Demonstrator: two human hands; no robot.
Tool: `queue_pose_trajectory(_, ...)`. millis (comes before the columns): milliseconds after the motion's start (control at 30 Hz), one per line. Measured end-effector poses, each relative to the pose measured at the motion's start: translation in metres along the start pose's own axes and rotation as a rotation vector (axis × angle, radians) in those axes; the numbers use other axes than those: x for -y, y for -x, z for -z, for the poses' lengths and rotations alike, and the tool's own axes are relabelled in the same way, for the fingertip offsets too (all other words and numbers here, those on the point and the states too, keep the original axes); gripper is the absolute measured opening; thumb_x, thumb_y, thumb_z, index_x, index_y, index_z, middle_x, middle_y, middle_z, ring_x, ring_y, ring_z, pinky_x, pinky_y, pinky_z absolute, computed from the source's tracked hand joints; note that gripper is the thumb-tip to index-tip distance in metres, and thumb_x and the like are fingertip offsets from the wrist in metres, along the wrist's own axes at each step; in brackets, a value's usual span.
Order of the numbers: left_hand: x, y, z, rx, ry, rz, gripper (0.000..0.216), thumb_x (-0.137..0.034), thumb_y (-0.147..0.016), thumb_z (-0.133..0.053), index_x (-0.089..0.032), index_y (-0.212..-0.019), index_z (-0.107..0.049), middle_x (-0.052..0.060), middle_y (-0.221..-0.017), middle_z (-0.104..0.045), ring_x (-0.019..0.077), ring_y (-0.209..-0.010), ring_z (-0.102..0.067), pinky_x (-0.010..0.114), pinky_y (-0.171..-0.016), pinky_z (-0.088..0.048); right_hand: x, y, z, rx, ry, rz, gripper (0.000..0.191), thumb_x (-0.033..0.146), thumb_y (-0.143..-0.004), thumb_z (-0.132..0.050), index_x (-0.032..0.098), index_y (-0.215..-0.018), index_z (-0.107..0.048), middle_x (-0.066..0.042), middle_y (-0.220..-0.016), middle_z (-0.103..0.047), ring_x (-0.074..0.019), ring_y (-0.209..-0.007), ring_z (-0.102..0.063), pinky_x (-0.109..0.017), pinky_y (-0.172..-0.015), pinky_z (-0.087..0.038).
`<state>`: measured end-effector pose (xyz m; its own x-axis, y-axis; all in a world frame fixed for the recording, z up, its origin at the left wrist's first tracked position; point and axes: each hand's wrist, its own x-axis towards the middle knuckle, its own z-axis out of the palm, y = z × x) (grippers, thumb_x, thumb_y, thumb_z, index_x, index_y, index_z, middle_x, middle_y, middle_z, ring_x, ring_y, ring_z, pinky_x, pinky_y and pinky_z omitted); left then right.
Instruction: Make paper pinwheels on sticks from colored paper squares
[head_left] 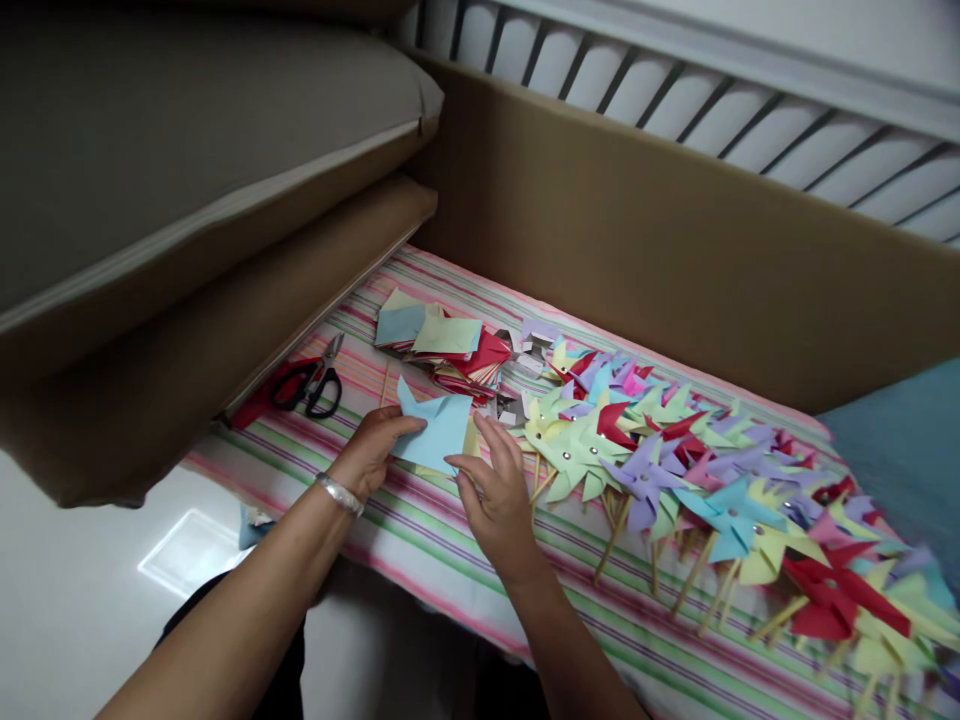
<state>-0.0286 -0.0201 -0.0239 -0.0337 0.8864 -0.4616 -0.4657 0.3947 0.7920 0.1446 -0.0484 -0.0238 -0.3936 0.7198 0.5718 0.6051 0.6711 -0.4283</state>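
Observation:
A light blue paper square (439, 432) with a slit and a raised corner is held low over the striped cloth. My left hand (371, 445), a silver bangle on its wrist, grips the paper's left side with the thumb on top. At the lower right corner, my right hand (499, 495) pinches the same paper between thumb and index finger, its other fingers along the right edge. Pale yellow paper shows beneath the blue piece. Just beyond lie stacks of coloured paper (448, 335) and a small open box (508, 408) with shiny bits, too small to make out.
Many finished paper pinwheels (645, 482) on sticks cover the right of the striped cloth (450, 580). Black-handled scissors (311, 388) lie at left on something red. Large brown cushions (225, 290) stand at left, and a brown panel (637, 230) runs along the back.

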Motion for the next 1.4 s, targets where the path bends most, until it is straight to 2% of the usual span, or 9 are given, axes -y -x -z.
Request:
queue_pose_trajectory(133,0.004,0.000,-0.002,-0.008,-0.075,-0.015,0.023,-0.022,-0.048,-0.072,-0.010,-0.068,-0.069,0.003,-0.058,-0.066,0.0127,-0.050,-0.055,0.023,-0.051,-0.039,-0.003,0.000,0.000,-0.001,-0.039,-0.043,0.016,0.014,-0.082,-0.053,0.022,-0.083,-0.066,-0.006,-0.139,-0.041,-0.0257,-0.131,-0.030,-0.050,-0.104,-0.030)
queue_pose_trajectory(300,0.010,0.003,-0.011,0.045,-0.155,-0.042,0.024,-0.021,-0.048,-0.073,-0.011,-0.070,-0.070,0.003,-0.061,-0.067,0.0138,-0.051,-0.056,0.025,-0.054,-0.041,-0.005,0.000,0.003,0.038,-0.135,-0.244,0.010,0.023,-0.081,-0.057,0.024,-0.081,-0.067,-0.004,-0.141,-0.040,-0.0260,-0.134,-0.027,-0.052,-0.103,-0.029)
queue_pose_trajectory(400,0.013,0.004,-0.015,0.064,-0.192,-0.050,0.022,-0.020,-0.049,-0.073,-0.011,-0.069,-0.070,0.002,-0.061,-0.067,0.0137,-0.052,-0.056,0.025,-0.055,-0.041,-0.005,-0.001,0.003,0.034,-0.153,-0.305,0.008,0.023,-0.079,-0.058,0.023,-0.078,-0.066,-0.005,-0.140,-0.041,-0.0265,-0.134,-0.026,-0.052,-0.102,-0.030)
queue_pose_trajectory(567,0.019,0.002,-0.017,0.097,-0.228,-0.045,0.022,-0.021,-0.049,-0.073,-0.012,-0.069,-0.070,0.002,-0.061,-0.067,0.0135,-0.053,-0.056,0.025,-0.057,-0.041,-0.006,-0.001,0.001,-0.005,-0.080,-0.318,0.002,0.020,-0.074,-0.061,0.021,-0.073,-0.062,-0.007,-0.138,-0.043,-0.0274,-0.133,-0.028,-0.051,-0.105,-0.025)
queue_pose_trajectory(767,0.021,0.003,-0.018,0.152,-0.249,-0.038,0.023,-0.022,-0.049,-0.073,-0.011,-0.070,-0.070,0.001,-0.060,-0.066,0.0133,-0.053,-0.056,0.025,-0.057,-0.040,-0.006,-0.001,-0.002,-0.002,-0.013,-0.324,0.003,0.017,-0.072,-0.060,0.020,-0.071,-0.061,-0.009,-0.138,-0.043,-0.0278,-0.133,-0.028,-0.049,-0.105,-0.025)
queue_pose_trajectory(1067,0.022,0.004,-0.017,0.178,-0.253,0.004,0.023,-0.022,-0.049,-0.073,-0.011,-0.069,-0.070,0.000,-0.057,-0.064,0.0123,-0.051,-0.054,0.024,-0.056,-0.039,-0.006,-0.001,-0.003,-0.016,-0.028,-0.374,0.004,0.019,-0.072,-0.061,0.021,-0.068,-0.061,-0.008,-0.131,-0.050,-0.0285,-0.128,-0.034,-0.051,-0.103,-0.027)
queue_pose_trajectory(1233,0.022,0.005,-0.018,0.242,-0.267,-0.011,0.019,-0.024,-0.051,-0.073,-0.012,-0.064,-0.068,0.002,-0.061,-0.065,0.0125,-0.054,-0.054,0.023,-0.057,-0.039,-0.008,0.000,-0.005,-0.014,-0.032,-0.403,0.005,0.018,-0.070,-0.061,0.022,-0.066,-0.062,-0.007,-0.130,-0.052,-0.0287,-0.129,-0.033,-0.053,-0.103,-0.025)
queue_pose_trajectory(1400,0.024,0.002,-0.018,0.175,-0.359,-0.058,0.018,-0.024,-0.050,-0.071,-0.012,-0.063,-0.067,-0.001,-0.054,-0.059,0.0107,-0.050,-0.049,0.022,-0.052,-0.035,-0.009,0.000,-0.006,0.007,0.001,-0.422,0.005,0.018,-0.070,-0.062,0.022,-0.067,-0.062,-0.007,-0.128,-0.054,-0.0284,-0.127,-0.035,-0.050,-0.103,-0.027)
